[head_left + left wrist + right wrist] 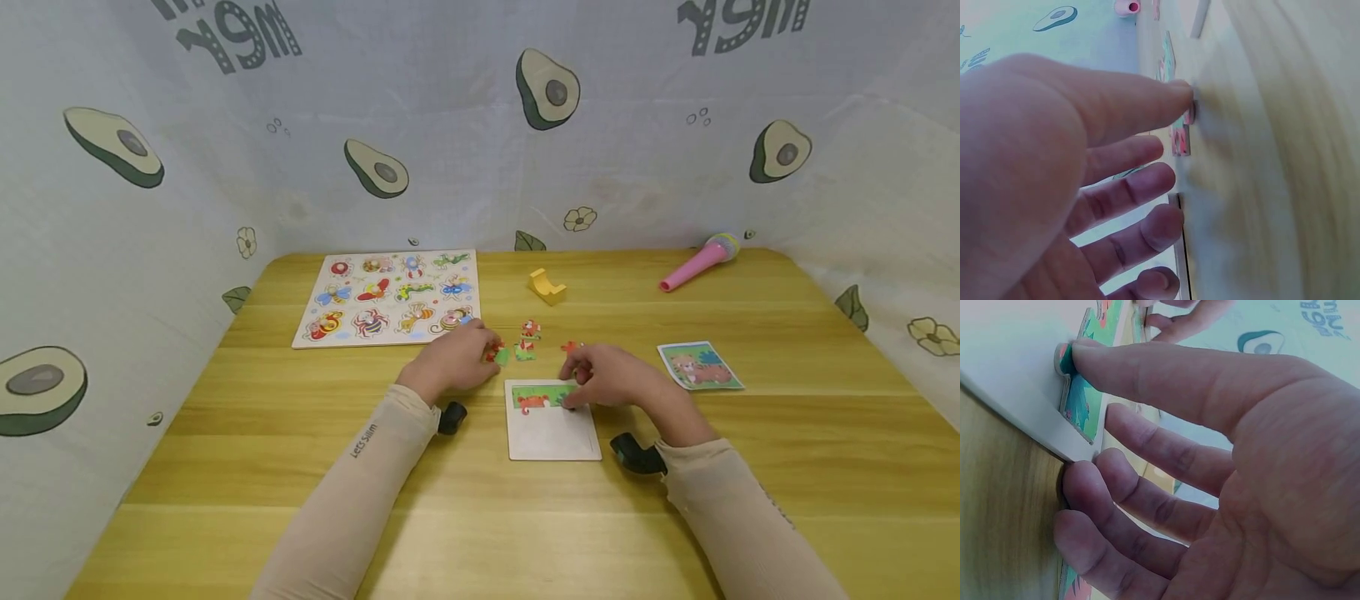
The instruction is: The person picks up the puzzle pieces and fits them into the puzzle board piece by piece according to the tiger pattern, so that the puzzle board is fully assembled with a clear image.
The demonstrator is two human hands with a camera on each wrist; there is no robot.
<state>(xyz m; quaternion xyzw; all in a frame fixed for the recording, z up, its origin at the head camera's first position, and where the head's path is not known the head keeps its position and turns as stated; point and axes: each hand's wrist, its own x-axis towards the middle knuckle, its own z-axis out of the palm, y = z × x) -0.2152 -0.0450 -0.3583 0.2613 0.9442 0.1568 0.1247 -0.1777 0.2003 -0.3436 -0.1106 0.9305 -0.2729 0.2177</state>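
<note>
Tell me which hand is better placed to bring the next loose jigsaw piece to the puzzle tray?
Probably the left hand: it is right at a loose jigsaw piece near the puzzle tray. The right hand seems busy, its thumb on a green-and-blue piece lying in the tray.

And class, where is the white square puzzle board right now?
In the head view, the white square puzzle board lies on the wood-grain table just right of centre, with the right hand over its upper right corner.
</note>
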